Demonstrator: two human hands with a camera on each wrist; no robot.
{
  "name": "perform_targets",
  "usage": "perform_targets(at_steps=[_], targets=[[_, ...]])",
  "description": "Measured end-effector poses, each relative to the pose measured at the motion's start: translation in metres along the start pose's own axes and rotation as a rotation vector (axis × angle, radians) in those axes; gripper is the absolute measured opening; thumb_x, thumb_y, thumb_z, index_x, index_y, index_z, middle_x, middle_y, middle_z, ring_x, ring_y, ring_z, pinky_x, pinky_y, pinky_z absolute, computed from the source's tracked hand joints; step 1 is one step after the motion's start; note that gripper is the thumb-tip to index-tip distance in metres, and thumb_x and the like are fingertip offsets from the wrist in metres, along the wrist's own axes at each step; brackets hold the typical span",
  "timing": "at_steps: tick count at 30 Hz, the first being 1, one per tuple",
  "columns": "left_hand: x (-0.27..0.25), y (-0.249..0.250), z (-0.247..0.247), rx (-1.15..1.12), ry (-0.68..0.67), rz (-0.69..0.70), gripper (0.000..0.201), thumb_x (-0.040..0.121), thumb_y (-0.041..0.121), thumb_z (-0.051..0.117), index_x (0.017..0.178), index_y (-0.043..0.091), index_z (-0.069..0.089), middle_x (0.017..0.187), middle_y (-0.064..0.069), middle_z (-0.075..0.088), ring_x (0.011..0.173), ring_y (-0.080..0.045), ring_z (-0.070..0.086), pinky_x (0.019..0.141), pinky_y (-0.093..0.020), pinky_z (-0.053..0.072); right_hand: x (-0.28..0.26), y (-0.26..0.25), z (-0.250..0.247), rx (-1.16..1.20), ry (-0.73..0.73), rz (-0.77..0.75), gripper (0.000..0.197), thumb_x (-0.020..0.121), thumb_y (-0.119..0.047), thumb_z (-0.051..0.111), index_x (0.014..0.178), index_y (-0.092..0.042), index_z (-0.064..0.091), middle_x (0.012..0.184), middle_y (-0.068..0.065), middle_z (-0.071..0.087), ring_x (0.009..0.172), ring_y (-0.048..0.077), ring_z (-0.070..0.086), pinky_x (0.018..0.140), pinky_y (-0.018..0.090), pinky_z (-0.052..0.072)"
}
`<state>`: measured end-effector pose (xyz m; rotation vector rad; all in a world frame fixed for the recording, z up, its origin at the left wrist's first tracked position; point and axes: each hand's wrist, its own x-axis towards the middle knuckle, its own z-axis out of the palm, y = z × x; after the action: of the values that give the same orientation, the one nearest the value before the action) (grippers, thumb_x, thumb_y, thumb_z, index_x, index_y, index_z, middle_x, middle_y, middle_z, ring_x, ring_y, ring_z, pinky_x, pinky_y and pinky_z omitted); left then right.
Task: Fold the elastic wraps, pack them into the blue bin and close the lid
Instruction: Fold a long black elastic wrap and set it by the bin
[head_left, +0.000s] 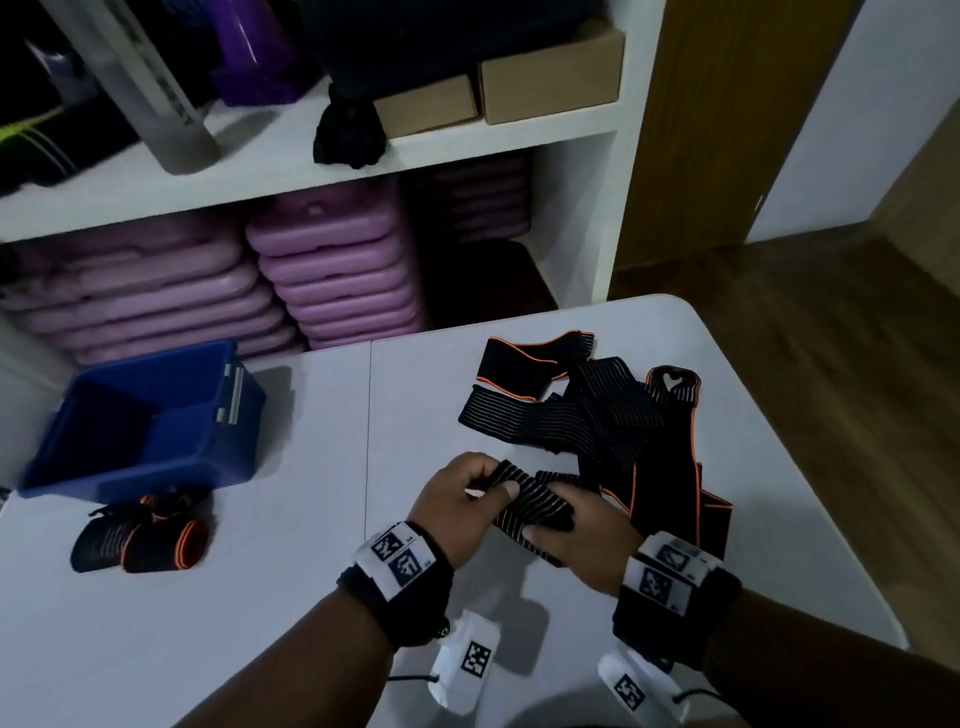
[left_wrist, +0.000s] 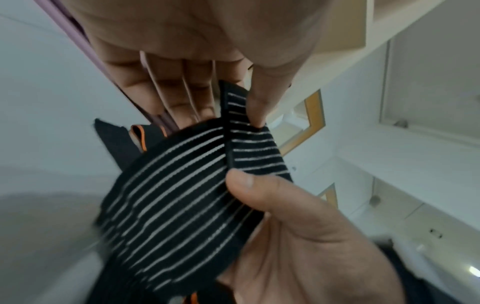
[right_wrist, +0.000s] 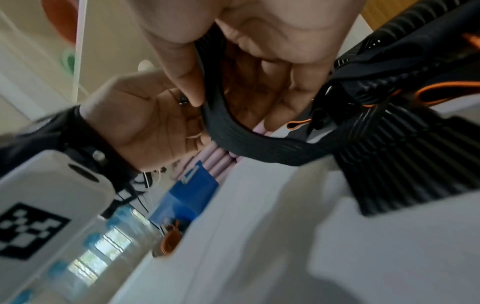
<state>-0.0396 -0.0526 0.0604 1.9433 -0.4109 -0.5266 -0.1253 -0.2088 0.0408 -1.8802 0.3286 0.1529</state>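
The left hand (head_left: 457, 506) and right hand (head_left: 576, 540) are both pinching a striped wrap (head_left: 524, 504) just above the bench (head_left: 260, 649), near its front edge, thumbs lying on top and fingers curling beneath the folded band. Behind the hands, a loose pile (head_left: 597, 410) of wraps is lying toward the bench's right edge. Two rolled wraps (head_left: 140, 535) are sitting near the left edge, just in front of the bin (head_left: 145, 421), which is standing open at the back left corner.
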Motion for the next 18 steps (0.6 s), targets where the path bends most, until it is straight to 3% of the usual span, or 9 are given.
perform_targets(at_steps=[2, 4, 7, 10, 12, 14, 16, 18], targets=[[-0.002, 0.007, -0.008, -0.121, -0.016, 0.023, 0.011, 0.085, 0.012, 0.066, 0.094, 0.019, 0.069, 0.094, 0.002, 0.069, 0.09, -0.008, 0.064, 0.078, -0.021, 0.049, 0.003, -0.011, 0.001, 0.138, 0.023, 0.027, 0.015, 0.084, -0.01, 0.07, 0.094, -0.02, 0.068, 0.077, 0.003, 0.07, 0.067, 0.01, 0.066, 0.062, 0.028, 0.055], [-0.006, 0.014, -0.015, -0.225, -0.083, 0.029, 0.028, 0.075, 0.007, 0.062, 0.1, 0.017, 0.068, 0.093, 0.002, 0.071, 0.092, -0.013, 0.065, 0.079, -0.025, 0.051, 0.008, -0.016, 0.001, 0.226, 0.0, 0.034, 0.015, 0.084, -0.012, 0.073, 0.097, -0.018, 0.069, 0.082, 0.006, 0.073, 0.074, 0.018, 0.07, 0.069, 0.035, 0.057], [-0.009, 0.019, -0.027, -0.257, -0.104, 0.025, 0.04, 0.067, 0.0, 0.059, 0.102, 0.017, 0.068, 0.093, 0.003, 0.073, 0.092, -0.014, 0.067, 0.083, -0.028, 0.052, 0.016, -0.019, 0.0, 0.334, -0.086, 0.015, 0.026, 0.081, -0.01, 0.077, 0.106, -0.015, 0.069, 0.094, 0.007, 0.075, 0.088, 0.022, 0.072, 0.079, 0.035, 0.058], [-0.011, 0.016, -0.037, -0.257, -0.063, 0.009, 0.038, 0.069, 0.0, 0.059, 0.101, 0.016, 0.072, 0.098, -0.007, 0.074, 0.093, -0.02, 0.068, 0.088, -0.038, 0.053, 0.024, -0.016, -0.001, 0.374, -0.198, 0.006, 0.041, 0.074, -0.016, 0.082, 0.111, -0.007, 0.066, 0.1, 0.011, 0.074, 0.093, 0.022, 0.07, 0.082, 0.035, 0.056], [-0.013, 0.015, -0.043, -0.277, -0.063, -0.006, 0.042, 0.068, -0.002, 0.059, 0.104, 0.015, 0.072, 0.101, -0.012, 0.073, 0.092, -0.024, 0.067, 0.089, -0.042, 0.053, 0.032, -0.009, -0.005, 0.31, -0.204, -0.011, 0.057, 0.064, -0.043, 0.086, 0.108, -0.012, 0.067, 0.102, 0.01, 0.074, 0.097, 0.024, 0.07, 0.088, 0.039, 0.055], [-0.016, 0.012, -0.047, -0.276, -0.063, -0.018, 0.049, 0.067, -0.002, 0.059, 0.108, 0.022, 0.073, 0.1, -0.011, 0.072, 0.085, -0.023, 0.065, 0.085, -0.041, 0.053, 0.041, -0.001, -0.01, 0.183, -0.136, -0.041, 0.065, 0.057, -0.07, 0.078, 0.097, -0.02, 0.069, 0.095, 0.007, 0.074, 0.092, 0.022, 0.07, 0.087, 0.042, 0.055], [-0.018, 0.008, -0.051, -0.272, -0.026, -0.047, 0.058, 0.066, 0.0, 0.061, 0.107, 0.039, 0.073, 0.1, -0.003, 0.071, 0.077, -0.02, 0.06, 0.082, -0.041, 0.052, 0.05, 0.006, -0.018, -0.039, 0.003, -0.058, 0.06, 0.061, -0.078, 0.062, 0.082, -0.023, 0.067, 0.081, 0.003, 0.07, 0.078, 0.016, 0.066, 0.077, 0.037, 0.053], [-0.019, 0.004, -0.055, -0.251, 0.026, -0.086, 0.063, 0.065, 0.003, 0.063, 0.107, 0.049, 0.07, 0.098, 0.0, 0.069, 0.072, -0.019, 0.054, 0.08, -0.043, 0.053, 0.063, 0.012, -0.029, -0.388, 0.095, -0.107, 0.057, 0.068, -0.077, 0.042, 0.076, -0.024, 0.062, 0.081, -0.005, 0.065, 0.081, 0.012, 0.06, 0.075, 0.035, 0.05]])
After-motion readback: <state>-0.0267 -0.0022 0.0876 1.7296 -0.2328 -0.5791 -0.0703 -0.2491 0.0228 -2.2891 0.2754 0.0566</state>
